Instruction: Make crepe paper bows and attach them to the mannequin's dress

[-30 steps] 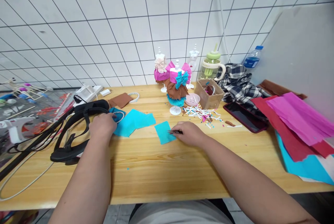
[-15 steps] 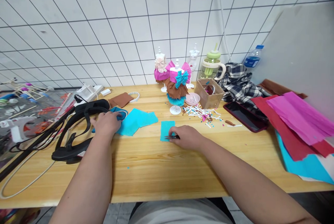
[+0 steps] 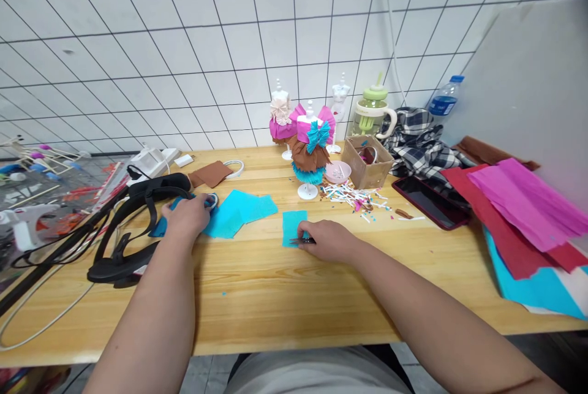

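Note:
My right hand (image 3: 327, 241) is closed around small dark scissors or tweezers (image 3: 307, 241), whose tip lies over a small turquoise paper rectangle (image 3: 294, 222) on the wooden table (image 3: 257, 314). At the left, my left hand (image 3: 189, 217) has its fingers closed on a white tape ring (image 3: 212, 200), beside dark blue material (image 3: 160, 226). Larger turquoise paper pieces (image 3: 239, 210) lie between the two hands. Behind them stands a small white dress form with a pink, brown and turquoise paper dress (image 3: 309, 152).
Black headgear (image 3: 124, 259) and cables lie left. Brown paper (image 3: 211, 173) is behind my left hand. Paper-stick scraps (image 3: 351, 195), a cardboard box (image 3: 367, 164), a green-lidded jug (image 3: 372, 112), a phone (image 3: 429, 203) and pink sheets (image 3: 523, 204) are on the right.
My left hand has shifted slightly left, and the white ring now stands more upright at its fingers. My right hand has barely moved. The camera view has shifted slightly.

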Demonstrator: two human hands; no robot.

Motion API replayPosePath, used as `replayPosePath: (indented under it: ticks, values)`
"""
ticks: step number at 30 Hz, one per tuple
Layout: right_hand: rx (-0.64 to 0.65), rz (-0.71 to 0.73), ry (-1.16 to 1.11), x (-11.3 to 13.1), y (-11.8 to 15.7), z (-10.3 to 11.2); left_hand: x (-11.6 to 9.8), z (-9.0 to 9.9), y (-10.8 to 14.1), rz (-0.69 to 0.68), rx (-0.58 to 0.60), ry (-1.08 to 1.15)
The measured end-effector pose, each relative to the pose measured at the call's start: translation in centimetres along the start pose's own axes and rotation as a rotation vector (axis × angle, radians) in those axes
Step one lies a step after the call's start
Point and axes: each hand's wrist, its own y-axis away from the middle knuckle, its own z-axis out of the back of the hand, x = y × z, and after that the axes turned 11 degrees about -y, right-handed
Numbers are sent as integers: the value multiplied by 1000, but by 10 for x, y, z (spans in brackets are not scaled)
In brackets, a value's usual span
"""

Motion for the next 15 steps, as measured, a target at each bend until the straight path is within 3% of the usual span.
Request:
replayPosePath:
  ticks: [7,12,13,15]
  values:
    - [28,-10,-2,3,1,4,-3,4,-1,145,-244,517]
    - [33,-14,0,4,1,5,3,3,-6,144,-290,895]
    - [35,-14,0,4,1,5,3,3,-7,137,-305,924]
    - [36,-15,2,5,1,6,4,4,-5,128,-313,777]
